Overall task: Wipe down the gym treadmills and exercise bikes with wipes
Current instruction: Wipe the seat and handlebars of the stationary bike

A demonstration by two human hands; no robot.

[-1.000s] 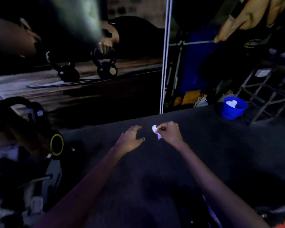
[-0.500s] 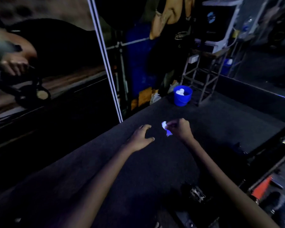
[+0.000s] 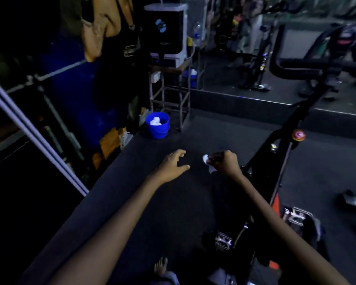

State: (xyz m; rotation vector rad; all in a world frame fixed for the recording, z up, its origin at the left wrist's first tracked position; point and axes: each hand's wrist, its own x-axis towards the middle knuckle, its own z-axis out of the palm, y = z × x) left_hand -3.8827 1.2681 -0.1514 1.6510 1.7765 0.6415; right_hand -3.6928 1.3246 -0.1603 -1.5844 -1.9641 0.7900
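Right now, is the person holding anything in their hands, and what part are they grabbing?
The right hand grips a small white wipe, bunched in its curled fingers with crumpled ends sticking out. The left hand holds nothing; its fingers are spread.

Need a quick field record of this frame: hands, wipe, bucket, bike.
left hand: open, fingers spread, holds nothing
right hand: pinches a crumpled white wipe
blue bucket: on the dark floor mat ahead of the hands, white wads inside
exercise bike: black frame at right, red knob, pedals near the lower right
lighting: dim
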